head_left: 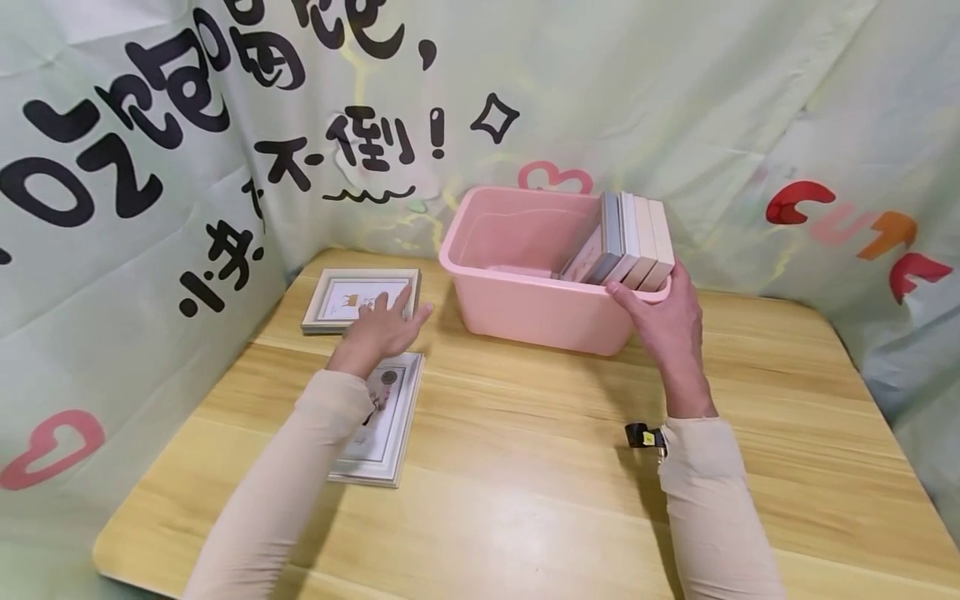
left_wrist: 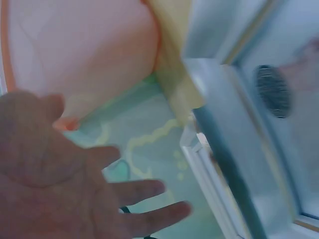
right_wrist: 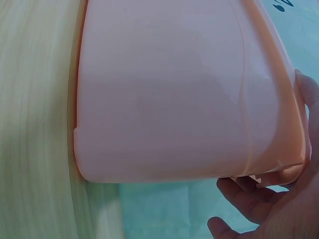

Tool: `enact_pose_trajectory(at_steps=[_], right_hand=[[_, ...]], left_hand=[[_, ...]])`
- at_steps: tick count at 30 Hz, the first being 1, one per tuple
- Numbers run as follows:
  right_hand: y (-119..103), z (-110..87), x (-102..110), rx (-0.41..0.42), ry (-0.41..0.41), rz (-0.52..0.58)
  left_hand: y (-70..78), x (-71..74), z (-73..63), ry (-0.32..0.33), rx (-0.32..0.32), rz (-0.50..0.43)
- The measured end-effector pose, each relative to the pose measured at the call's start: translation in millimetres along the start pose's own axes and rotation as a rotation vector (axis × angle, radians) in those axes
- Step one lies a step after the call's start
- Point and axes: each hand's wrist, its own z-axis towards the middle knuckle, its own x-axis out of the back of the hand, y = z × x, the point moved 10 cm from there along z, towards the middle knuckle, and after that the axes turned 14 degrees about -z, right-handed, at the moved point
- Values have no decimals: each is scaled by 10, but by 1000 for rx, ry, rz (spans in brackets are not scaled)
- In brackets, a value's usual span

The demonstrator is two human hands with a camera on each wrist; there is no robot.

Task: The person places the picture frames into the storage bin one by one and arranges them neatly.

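Observation:
A pink plastic bin (head_left: 540, 310) stands toward the back of the table. Several picture frames (head_left: 633, 237) are packed upright at its right end. My right hand (head_left: 672, 325) grips the bin's right front corner, thumb over the rim; in the right wrist view its fingers curl under the rim. On the left, my left hand (head_left: 381, 330) is spread over two spots with picture frames: a light frame (head_left: 324, 302) lying at the back, apparently stacked, and a white frame (head_left: 402, 421) nearer the front, partly hidden by my sleeve. The left wrist view shows this hand's fingers extended, holding nothing.
The wooden table (head_left: 510, 500) has rounded corners. A printed curtain (head_left: 675, 100) hangs close behind and along its sides. A small black camera mount (head_left: 643, 436) sticks out from my right cuff.

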Motion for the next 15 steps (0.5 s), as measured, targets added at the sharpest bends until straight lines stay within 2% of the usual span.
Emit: enact_pose_trajectory(at_steps=[4,7,9,15], right_hand=[[26,0,-16,-4,-5,-3],[46,2,-9,-10,-3,-1],[49,4,-3,-10,-3,0],[16,8,-19,-9,-11,13]], left_hand=[[-174,-246,-168,-138,72,8],[-264,-379,-281,-195,111,32],[-309,-430,-337,-199,125,65],[-368,-435,-442,-135,174,181]])
